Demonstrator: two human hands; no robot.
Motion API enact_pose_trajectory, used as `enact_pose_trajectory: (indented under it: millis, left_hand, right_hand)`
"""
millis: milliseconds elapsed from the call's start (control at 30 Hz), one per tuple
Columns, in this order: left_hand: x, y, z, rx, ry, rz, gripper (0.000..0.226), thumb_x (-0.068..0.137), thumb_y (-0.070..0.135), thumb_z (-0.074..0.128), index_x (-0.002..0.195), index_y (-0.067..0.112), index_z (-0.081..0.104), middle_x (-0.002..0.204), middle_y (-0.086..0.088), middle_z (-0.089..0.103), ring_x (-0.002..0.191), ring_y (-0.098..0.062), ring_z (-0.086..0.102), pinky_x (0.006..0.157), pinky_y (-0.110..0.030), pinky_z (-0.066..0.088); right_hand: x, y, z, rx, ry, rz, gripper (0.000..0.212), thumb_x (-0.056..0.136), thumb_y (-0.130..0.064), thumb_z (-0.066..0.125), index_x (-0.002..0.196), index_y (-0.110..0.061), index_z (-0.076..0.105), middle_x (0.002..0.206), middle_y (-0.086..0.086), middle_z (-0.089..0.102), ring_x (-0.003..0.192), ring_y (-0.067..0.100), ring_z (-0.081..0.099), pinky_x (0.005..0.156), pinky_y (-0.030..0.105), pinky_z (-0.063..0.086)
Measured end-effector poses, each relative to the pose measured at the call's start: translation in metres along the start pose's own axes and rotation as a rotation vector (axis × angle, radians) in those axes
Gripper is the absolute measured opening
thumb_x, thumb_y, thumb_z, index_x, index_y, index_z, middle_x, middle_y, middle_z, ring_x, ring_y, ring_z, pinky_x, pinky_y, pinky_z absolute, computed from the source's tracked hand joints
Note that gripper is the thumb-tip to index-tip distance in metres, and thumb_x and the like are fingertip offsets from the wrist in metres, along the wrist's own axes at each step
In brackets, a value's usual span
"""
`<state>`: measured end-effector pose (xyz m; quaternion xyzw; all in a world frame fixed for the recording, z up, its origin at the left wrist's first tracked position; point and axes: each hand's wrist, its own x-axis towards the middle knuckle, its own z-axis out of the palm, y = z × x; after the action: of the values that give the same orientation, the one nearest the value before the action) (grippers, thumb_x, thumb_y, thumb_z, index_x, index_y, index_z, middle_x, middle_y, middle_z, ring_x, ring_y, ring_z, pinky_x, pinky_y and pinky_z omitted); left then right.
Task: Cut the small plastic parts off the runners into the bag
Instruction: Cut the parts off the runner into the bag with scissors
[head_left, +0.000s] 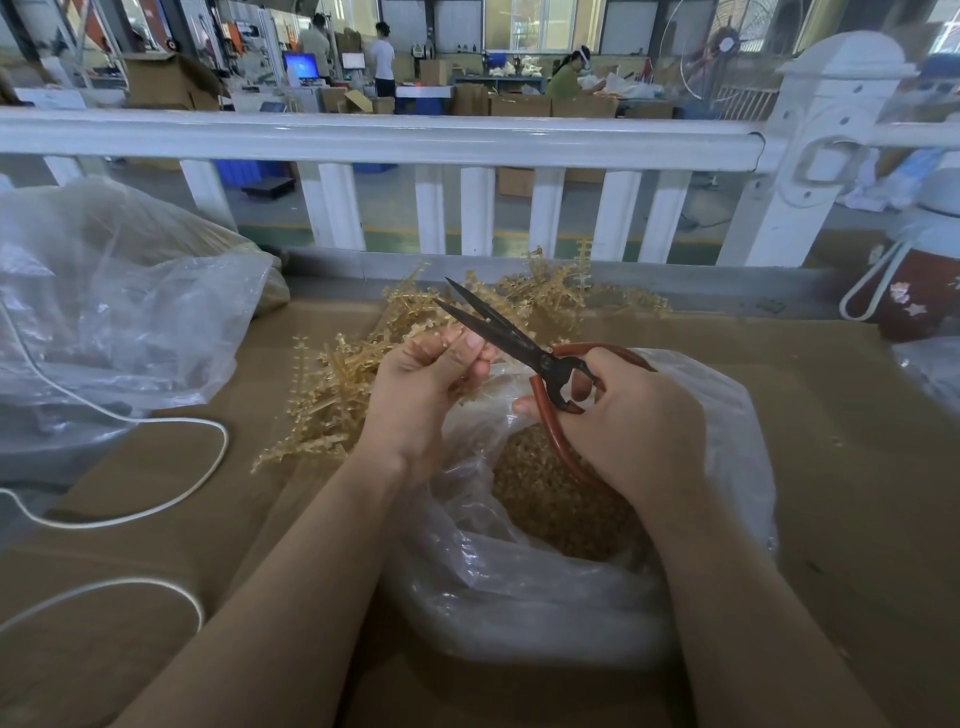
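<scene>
The left hand (426, 384) is pinching a runner (470, 387) above the bag (524, 561), while the right hand (628, 421), gripping scissors (506, 335) with blades slightly parted, is pointing them toward ten o'clock beside it.

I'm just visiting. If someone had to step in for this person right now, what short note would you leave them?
Right hand grips the red-handled scissors, blades open, pointing away.
Left hand pinches a runner beside the blades, above the bag's mouth.
Open clear bag in front already holds many cut parts.
A pile of uncut runners lies on the cardboard behind the bag: that is what is left.
</scene>
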<state>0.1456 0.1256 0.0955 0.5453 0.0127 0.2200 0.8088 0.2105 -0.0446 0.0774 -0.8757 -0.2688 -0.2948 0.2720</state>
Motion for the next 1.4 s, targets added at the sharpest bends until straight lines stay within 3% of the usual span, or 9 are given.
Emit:
enact_pose_trajectory:
  millis: [167, 400, 600, 867, 1000, 1267, 1400]
  left_hand:
    - [-0.0013, 0.0014, 0.0007, 0.013, -0.009, 0.0, 0.028, 0.094, 0.004, 0.059, 0.072, 0.015, 0.072, 0.073, -0.001, 0.065, 0.067, -0.008, 0.059, 0.073, -0.019, 0.053]
    - [-0.0015, 0.0026, 0.0019, 0.007, 0.011, -0.015, 0.012, 0.094, 0.005, 0.06, 0.084, 0.007, 0.066, 0.077, -0.003, 0.064, 0.069, -0.009, 0.06, 0.076, -0.02, 0.052]
    - [-0.0008, 0.002, 0.003, 0.078, 0.064, -0.004, 0.018, 0.09, 0.003, 0.066, 0.076, 0.013, 0.067, 0.07, -0.002, 0.065, 0.065, -0.011, 0.057, 0.07, -0.023, 0.05]
    - [-0.0018, 0.0042, 0.0032, 0.072, 0.047, -0.004, 0.023, 0.091, 0.008, 0.066, 0.073, 0.023, 0.064, 0.079, -0.003, 0.067, 0.066, -0.014, 0.058, 0.069, -0.025, 0.051]
    - [-0.0032, 0.0053, 0.0038, 0.064, 0.026, -0.011, 0.009, 0.092, 0.022, 0.063, 0.085, 0.018, 0.067, 0.084, -0.001, 0.069, 0.071, -0.013, 0.057, 0.079, -0.029, 0.049]
    - [-0.0006, 0.0043, 0.0013, 0.058, 0.037, 0.0, 0.015, 0.092, 0.01, 0.064, 0.079, 0.014, 0.068, 0.074, -0.002, 0.067, 0.064, -0.011, 0.057, 0.072, -0.023, 0.051]
    - [0.0001, 0.0033, 0.0023, 0.05, 0.038, -0.003, 0.028, 0.093, 0.003, 0.063, 0.07, 0.018, 0.068, 0.071, 0.0, 0.063, 0.063, -0.01, 0.054, 0.071, -0.024, 0.049]
  right_hand:
    - [-0.0005, -0.0003, 0.0002, 0.018, 0.007, 0.0, 0.062, 0.073, -0.085, 0.055, 0.063, -0.024, 0.049, 0.057, -0.01, 0.052, 0.052, 0.009, 0.049, 0.049, 0.019, 0.038]
    - [0.0001, 0.0005, 0.0017, 0.006, 0.002, 0.016, 0.058, 0.076, -0.079, 0.062, 0.064, -0.022, 0.052, 0.057, -0.01, 0.054, 0.052, 0.011, 0.052, 0.05, 0.024, 0.046]
    - [0.0007, 0.0022, 0.0023, 0.06, -0.078, 0.069, 0.07, 0.067, -0.095, 0.039, 0.077, -0.029, 0.06, 0.063, -0.022, 0.051, 0.057, -0.004, 0.047, 0.052, 0.012, 0.036]
    - [0.0007, 0.0033, 0.0019, 0.096, -0.084, 0.089, 0.068, 0.065, -0.096, 0.039, 0.081, -0.032, 0.06, 0.067, -0.026, 0.049, 0.062, -0.009, 0.045, 0.056, 0.008, 0.032]
    - [0.0001, 0.0056, 0.0006, 0.135, -0.097, 0.084, 0.069, 0.064, -0.097, 0.039, 0.082, -0.033, 0.06, 0.07, -0.025, 0.053, 0.065, -0.008, 0.049, 0.057, 0.01, 0.036]
    - [0.0, 0.0034, -0.0004, 0.125, -0.084, 0.051, 0.063, 0.065, -0.099, 0.032, 0.077, -0.041, 0.05, 0.066, -0.029, 0.045, 0.061, -0.009, 0.045, 0.054, 0.011, 0.032]
    - [0.0004, 0.0035, 0.0006, 0.1, -0.085, 0.057, 0.065, 0.062, -0.102, 0.026, 0.073, -0.041, 0.045, 0.065, -0.029, 0.043, 0.06, -0.009, 0.044, 0.052, 0.011, 0.03]
